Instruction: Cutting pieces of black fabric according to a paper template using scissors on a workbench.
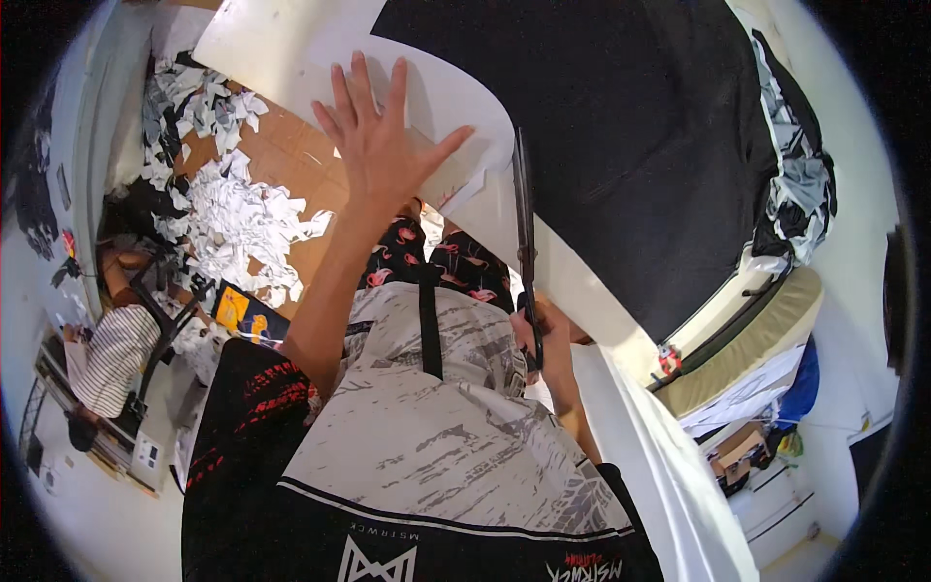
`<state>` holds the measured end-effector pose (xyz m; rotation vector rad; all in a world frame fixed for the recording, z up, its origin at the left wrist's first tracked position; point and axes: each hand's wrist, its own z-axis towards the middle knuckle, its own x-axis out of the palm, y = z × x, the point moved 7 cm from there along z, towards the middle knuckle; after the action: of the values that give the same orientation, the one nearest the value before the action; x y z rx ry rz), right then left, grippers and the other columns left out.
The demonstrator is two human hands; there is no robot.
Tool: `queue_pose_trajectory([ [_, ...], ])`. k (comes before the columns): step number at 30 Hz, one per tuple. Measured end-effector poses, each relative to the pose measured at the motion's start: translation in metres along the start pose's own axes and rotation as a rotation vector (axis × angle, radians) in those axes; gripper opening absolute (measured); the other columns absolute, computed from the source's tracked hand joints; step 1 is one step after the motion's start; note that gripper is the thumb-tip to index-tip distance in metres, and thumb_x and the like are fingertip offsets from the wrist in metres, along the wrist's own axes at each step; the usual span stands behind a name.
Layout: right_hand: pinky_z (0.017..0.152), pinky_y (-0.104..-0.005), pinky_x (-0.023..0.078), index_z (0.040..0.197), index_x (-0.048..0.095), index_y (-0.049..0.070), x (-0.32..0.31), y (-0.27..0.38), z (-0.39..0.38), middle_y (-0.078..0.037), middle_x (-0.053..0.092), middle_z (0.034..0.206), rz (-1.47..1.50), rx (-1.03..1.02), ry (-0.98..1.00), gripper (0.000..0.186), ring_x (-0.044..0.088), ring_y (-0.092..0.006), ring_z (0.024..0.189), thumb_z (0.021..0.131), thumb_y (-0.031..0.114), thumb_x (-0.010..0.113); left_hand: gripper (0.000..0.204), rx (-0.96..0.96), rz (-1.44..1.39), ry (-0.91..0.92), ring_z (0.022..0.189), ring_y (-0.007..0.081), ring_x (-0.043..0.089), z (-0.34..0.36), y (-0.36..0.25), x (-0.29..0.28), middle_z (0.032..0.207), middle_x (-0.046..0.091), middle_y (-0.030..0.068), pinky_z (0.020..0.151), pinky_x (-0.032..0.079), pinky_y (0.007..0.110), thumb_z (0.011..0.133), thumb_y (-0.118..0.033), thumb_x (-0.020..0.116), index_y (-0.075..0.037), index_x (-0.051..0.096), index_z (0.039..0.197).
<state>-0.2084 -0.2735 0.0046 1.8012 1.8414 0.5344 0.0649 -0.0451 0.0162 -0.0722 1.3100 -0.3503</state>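
My left hand (380, 145) lies flat with fingers spread on a white paper pattern sheet (456, 97) at the edge of a white cutting table (582, 281). Black fabric (630, 126) covers most of the table top beyond the sheet. My right hand (555, 335) grips the handles of long black scissors (525, 233), whose blades point away from me along the table edge, next to the paper's right side. Part of the right hand is hidden behind the scissors and my shirt.
White and grey fabric scraps (233, 213) litter the wooden floor to the left. A black chair (160, 310) with a striped cloth stands lower left. A heap of black and white cloth (800, 184) sits at the table's right end, with boxes and a blue item below.
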Motion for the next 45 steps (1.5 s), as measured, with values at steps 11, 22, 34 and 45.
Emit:
queue_pose_trajectory([
  [11,0.053,-0.0242,0.034,0.079,0.067,0.002,-0.01,0.038,0.033,0.006,0.054,0.065,-0.041,0.126,0.088,0.036,0.047,-0.0037,0.059,0.093,0.029,0.085,0.12,-0.111,-0.077,0.044,0.157,0.0528,0.018,-0.011,0.004,-0.008,0.169,0.024,0.0288,0.117,0.013,0.077,0.069,-0.085,0.075,-0.013,0.045,0.16],
  [22,0.055,-0.0264,0.035,0.08,0.07,0.001,-0.046,0.1,0.039,0.006,0.056,0.066,-0.173,0.083,0.162,0.026,0.048,-0.0038,0.062,0.09,0.018,0.085,0.12,-0.12,-0.173,0.037,0.157,0.0522,0.018,-0.014,0.011,-0.017,0.17,0.024,0.0265,0.119,0.013,0.076,0.066,-0.08,0.079,-0.014,0.045,0.16],
  [34,0.049,-0.0241,0.032,0.07,0.062,0.007,-0.082,0.12,0.085,0.006,0.051,0.056,-0.508,0.0,0.24,0.035,0.048,-0.0027,0.051,0.092,0.021,0.085,0.118,-0.153,-0.222,0.072,0.161,0.0458,0.012,-0.015,0.019,-0.017,0.172,0.022,0.0218,0.123,0.007,0.071,0.065,-0.073,0.085,-0.016,0.045,0.16],
  [45,0.05,-0.0225,0.036,0.074,0.064,0.009,-0.062,0.16,0.115,0.005,0.056,0.061,-0.532,0.097,0.333,0.033,0.051,-0.0031,0.053,0.092,0.026,0.086,0.119,-0.209,-0.235,0.1,0.16,0.0441,0.016,-0.012,0.029,-0.026,0.172,0.024,0.0194,0.126,0.008,0.068,0.064,-0.075,0.085,-0.019,0.045,0.161],
])
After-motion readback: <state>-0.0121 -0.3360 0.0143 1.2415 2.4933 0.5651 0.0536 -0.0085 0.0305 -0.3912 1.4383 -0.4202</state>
